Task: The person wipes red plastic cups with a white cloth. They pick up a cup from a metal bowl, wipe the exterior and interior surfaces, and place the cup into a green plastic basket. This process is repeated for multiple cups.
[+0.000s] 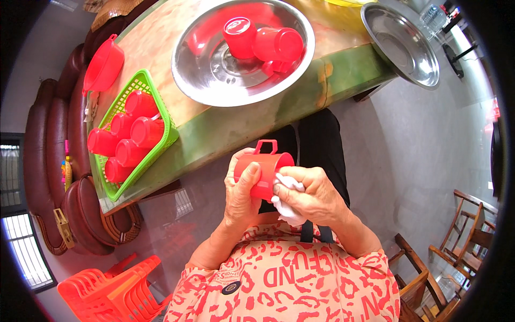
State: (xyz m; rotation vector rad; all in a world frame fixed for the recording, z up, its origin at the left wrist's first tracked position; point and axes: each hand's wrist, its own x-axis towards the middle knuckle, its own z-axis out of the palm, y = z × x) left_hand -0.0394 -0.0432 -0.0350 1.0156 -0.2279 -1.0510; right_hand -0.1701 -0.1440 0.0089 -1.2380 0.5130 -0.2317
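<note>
a: any writing on show?

b: the shirt (322,290) carries large red letters among red markings, with smaller print beside one round dark badge (231,288).

a: and the hands?

b: the left hand (237,198) is clamped around one red mug (264,177), thumb along its side, the handle pointing toward the table (214,129). the right hand (319,197) is closed on one white cloth (289,212), pressed at the mug's mouth. how far inside it reaches, i cannot tell.

a: where is that mug exactly?

b: off the table, just outside its near edge, held over the black trousers (327,153).

a: count the rest.

b: six red cups (130,153) that i can see, bottoms showing, fill one green basket (170,131) at the table's near left corner. two more show in the deep steel basin (196,75) by the near edge. a second, shallower basin (399,45) juts past the right end. one red tub (103,67) sits at the left edge, beyond the basket.

a: around the table?

b: one brown sofa (45,139) on the left, a stack of orange-red stools (110,292) too nested to count, and at least two wooden chairs (417,282) on the right.
</note>
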